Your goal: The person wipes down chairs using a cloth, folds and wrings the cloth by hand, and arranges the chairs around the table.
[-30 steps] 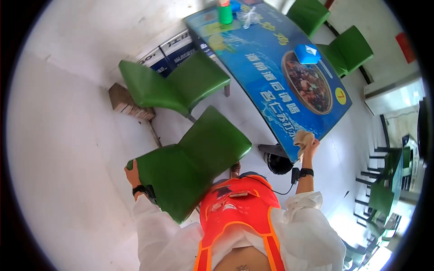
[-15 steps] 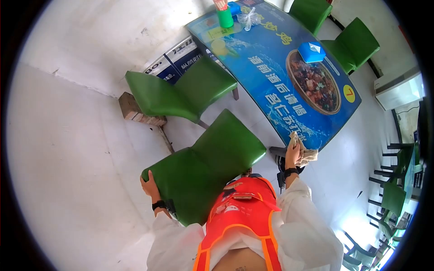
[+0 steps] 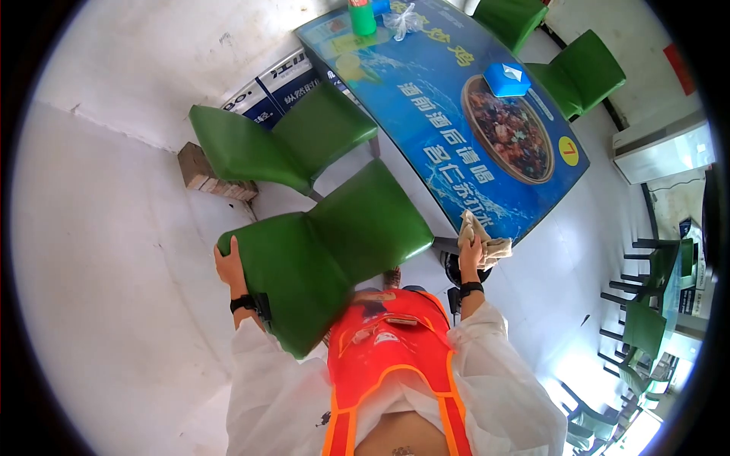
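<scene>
A green padded chair [image 3: 293, 270] is in front of me, its seat towards the blue table [image 3: 426, 175]. My left hand [image 3: 230, 267] grips the outer edge of its backrest, the thumb over the top and the other fingers partly hidden. At the near corner of the table, my right hand [image 3: 469, 254] holds a crumpled beige cloth [image 3: 496, 250], part of which lies over the table edge. Beyond the gripped chair stands a second green chair [image 3: 262, 148], close along the same table side.
On the table are a blue tissue box [image 3: 506, 79], a green container [image 3: 362, 18] and a clear plastic bag [image 3: 404, 23]. Bricks [image 3: 209, 175] lie by the left wall, and dark-blue cartons [image 3: 262, 102] behind the second chair. More green chairs [image 3: 582, 72] stand across the table.
The gripped chair has shifted slightly towards the table and the second chair, my left hand moving with it. My right hand still holds the cloth at the table corner. The whole view has shifted.
</scene>
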Demonstrator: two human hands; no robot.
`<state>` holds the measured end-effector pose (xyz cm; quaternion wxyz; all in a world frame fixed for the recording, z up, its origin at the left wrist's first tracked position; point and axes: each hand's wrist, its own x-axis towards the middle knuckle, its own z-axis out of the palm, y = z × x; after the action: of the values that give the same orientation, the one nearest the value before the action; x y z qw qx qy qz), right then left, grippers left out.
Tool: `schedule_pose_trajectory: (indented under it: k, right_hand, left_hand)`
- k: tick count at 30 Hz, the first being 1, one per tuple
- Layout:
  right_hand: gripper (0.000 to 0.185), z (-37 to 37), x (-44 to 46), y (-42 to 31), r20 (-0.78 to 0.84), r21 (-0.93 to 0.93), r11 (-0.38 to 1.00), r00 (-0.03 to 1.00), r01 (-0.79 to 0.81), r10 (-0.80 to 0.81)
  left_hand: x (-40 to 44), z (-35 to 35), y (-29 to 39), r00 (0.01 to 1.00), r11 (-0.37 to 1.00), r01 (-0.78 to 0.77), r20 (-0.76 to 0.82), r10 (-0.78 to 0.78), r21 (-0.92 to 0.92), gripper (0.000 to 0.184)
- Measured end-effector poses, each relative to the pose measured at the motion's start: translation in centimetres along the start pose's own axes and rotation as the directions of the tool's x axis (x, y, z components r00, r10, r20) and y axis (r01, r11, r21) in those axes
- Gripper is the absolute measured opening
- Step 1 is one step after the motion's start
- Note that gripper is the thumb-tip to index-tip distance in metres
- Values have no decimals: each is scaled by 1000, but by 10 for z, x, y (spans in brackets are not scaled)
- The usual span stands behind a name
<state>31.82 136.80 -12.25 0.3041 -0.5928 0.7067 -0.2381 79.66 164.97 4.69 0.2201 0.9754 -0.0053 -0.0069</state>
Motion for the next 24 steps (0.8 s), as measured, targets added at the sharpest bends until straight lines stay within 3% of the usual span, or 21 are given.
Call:
schedule_pose_trajectory:
  k: [5,10,14,16,18,20,22,24]
  right_hand:
    - [30,-5,4,7,52,97,995,998,-40,35]
    - [32,-11,8,4,92,186,982,995,-40,23]
    - [33,-5,13,11,133,196,975,988,-105,80]
    - [33,-12,10,1,102,118,988,991,-104,92]
    - [32,-26,8,-21,174,68,987,976,-148,135]
    - [31,-28,7,-29,202,76,980,965,-185,166]
    - [41,-19,12,-11,211,24,989,967,-149,140]
    - [40,-4,22,17,230,83,990,969,-110,89]
  left_hand:
    - [-2,11,39,999,997,-46,8,45,68,66]
    - [17,27,35,997,994,-75,26,73,82,66]
    - [29,32,26,998,988,-58,22,56,141,67]
    - [41,36,12,996,990,-80,37,76,119,68]
    - [53,41,-7,994,990,-99,58,94,102,68]
    - [62,45,-24,998,995,-51,45,47,88,72]
    - [54,38,-26,998,996,-1,55,-4,92,73]
    - [44,34,-33,996,994,65,49,-70,93,74]
